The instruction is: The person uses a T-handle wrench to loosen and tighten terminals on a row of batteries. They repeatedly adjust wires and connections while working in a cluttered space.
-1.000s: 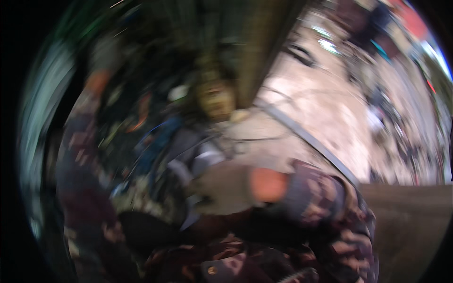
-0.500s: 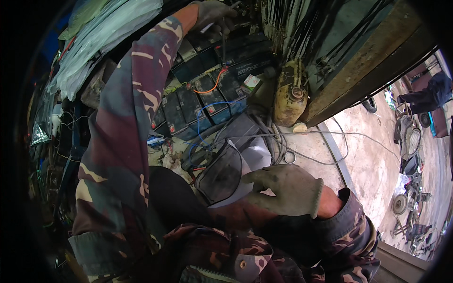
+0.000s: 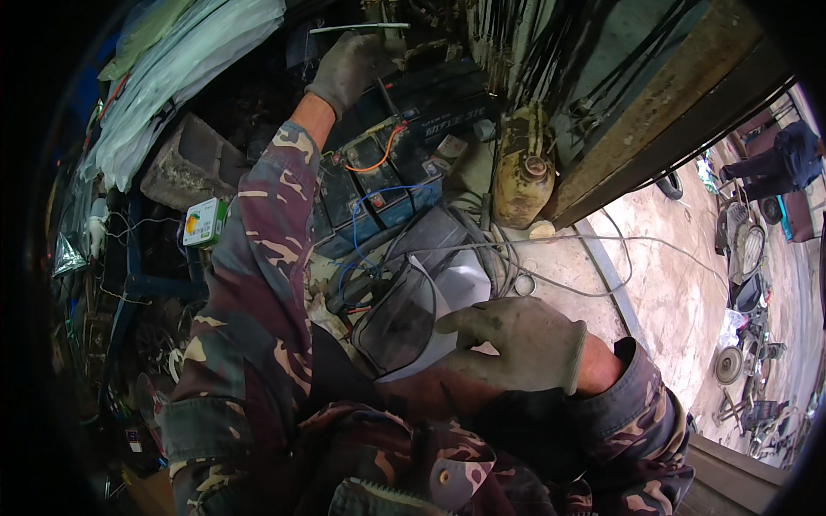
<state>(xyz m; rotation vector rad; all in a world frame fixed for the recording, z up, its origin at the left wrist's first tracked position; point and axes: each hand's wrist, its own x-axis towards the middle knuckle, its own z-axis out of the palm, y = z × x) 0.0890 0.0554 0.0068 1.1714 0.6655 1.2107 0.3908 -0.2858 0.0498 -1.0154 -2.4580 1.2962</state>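
Observation:
My left hand [image 3: 351, 70], in a grey work glove, reaches over the far edge of a group of batteries. Its fingers are bent and seem closed on a thin pale rod [image 3: 361, 27], though shadow hides part of the grip. Below it are black batteries [image 3: 376, 179] with blue sides, an orange wire [image 3: 379, 165] and a blue wire [image 3: 357, 215] across them. My right hand [image 3: 520, 344], gloved too, rests low in front of me with thumb and forefinger apart and nothing visible in it. Beside its fingertips lies a dark-rimmed, see-through grey sheet [image 3: 394, 331] with white paper [image 3: 465, 279].
A stained yellow jerrycan [image 3: 525, 168] stands by a rusty beam [image 3: 654, 112]. Grey cable [image 3: 594, 236] crosses the floor. At left are a rough concrete block [image 3: 185, 163], a small green-and-white carton [image 3: 205, 222] and plastic sheeting [image 3: 189, 77]. Another person [image 3: 774, 168] is far right.
My left hand has moved left and a little nearer, and the pale rod now lies level above it. The shifted sleeve uncovers the carton at left. My right hand stays put.

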